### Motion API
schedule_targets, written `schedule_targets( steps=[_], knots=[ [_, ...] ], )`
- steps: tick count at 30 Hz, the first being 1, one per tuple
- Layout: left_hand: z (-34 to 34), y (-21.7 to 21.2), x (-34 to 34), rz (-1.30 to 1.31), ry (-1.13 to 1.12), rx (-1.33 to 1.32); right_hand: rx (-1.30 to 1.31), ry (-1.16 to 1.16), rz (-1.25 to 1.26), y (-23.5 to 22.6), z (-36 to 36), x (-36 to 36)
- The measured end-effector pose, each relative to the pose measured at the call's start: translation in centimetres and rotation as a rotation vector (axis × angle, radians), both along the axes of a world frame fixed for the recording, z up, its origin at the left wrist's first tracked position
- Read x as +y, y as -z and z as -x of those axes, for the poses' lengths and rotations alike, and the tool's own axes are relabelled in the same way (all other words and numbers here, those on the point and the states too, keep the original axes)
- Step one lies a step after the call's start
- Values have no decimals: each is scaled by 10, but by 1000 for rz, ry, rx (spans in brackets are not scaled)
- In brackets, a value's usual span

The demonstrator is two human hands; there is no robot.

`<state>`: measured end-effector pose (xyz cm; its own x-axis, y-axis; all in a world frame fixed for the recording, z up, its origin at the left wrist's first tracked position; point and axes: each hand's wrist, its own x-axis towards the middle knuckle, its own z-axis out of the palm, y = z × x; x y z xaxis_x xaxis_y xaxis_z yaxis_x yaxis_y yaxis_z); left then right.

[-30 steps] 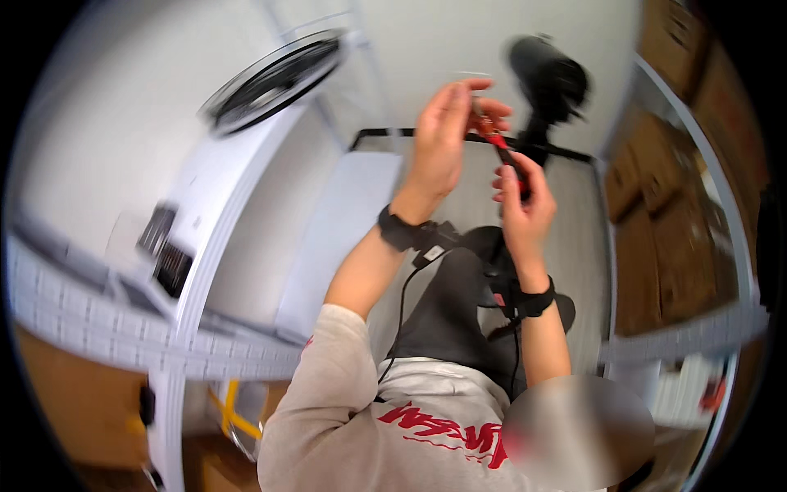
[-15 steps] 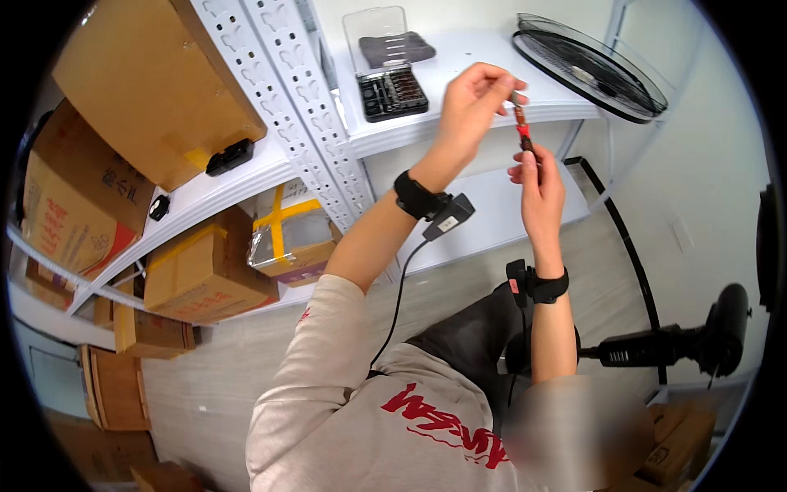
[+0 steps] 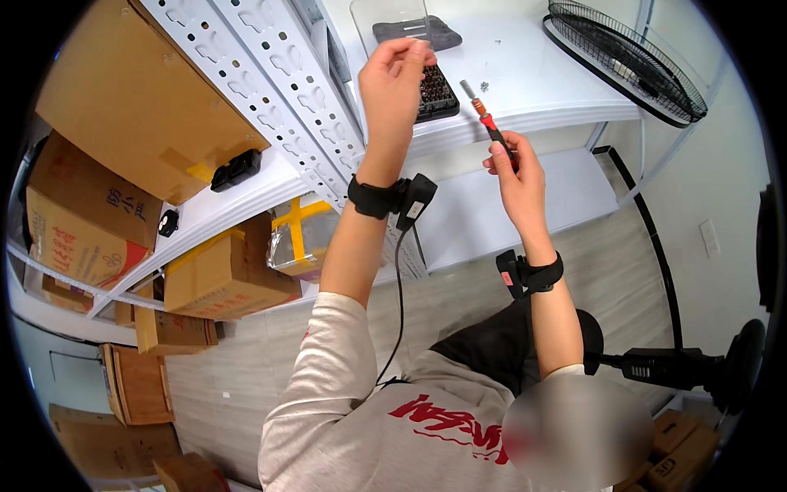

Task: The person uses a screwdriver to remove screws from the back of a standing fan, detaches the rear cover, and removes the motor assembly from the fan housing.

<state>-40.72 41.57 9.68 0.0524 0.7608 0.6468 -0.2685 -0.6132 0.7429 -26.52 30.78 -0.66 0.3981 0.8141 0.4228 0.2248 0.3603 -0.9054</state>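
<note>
A screwdriver (image 3: 489, 125) with a red and black handle and a metal shaft is held in my right hand (image 3: 522, 168), its tip pointing up and left over the shelf's front edge. My left hand (image 3: 395, 80) is over the bit case (image 3: 441, 102), thumb and fingertips pinched together; whatever sits between them is too small to make out. The black case lies with its clear lid (image 3: 366, 20) raised, and rows of bits show inside; my left hand covers part of it. Small screws (image 3: 484, 86) rest on the white shelf (image 3: 525, 70) near the screwdriver's tip.
Behind the case lies a dark grey cloth (image 3: 443, 34). A black wire fan guard (image 3: 627, 70) sits at the shelf's right end. On the left, a perforated white post (image 3: 283, 90) stands beside shelves of cardboard boxes (image 3: 229, 279). A black fan-like stand (image 3: 672, 366) is at the lower right.
My left hand has left the screwdriver's tip and moved left to the bit case. My right hand keeps the screwdriver, now leaning more to the left. The whole view has shifted slightly.
</note>
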Motion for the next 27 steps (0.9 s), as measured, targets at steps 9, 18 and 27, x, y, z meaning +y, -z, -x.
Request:
schedule_targets(
  steps=[9, 18, 27],
  knots=[
    [-12, 28, 29, -176, -450, 536, 127, 27, -8, -10, -12, -13],
    [-6, 35, 44, -364, -484, 648, 134, 54, 21, -5, -23, -22],
    [-6, 25, 42, -183, -448, 759, 108, 71, 27, -5, -25, -22]
  ],
)
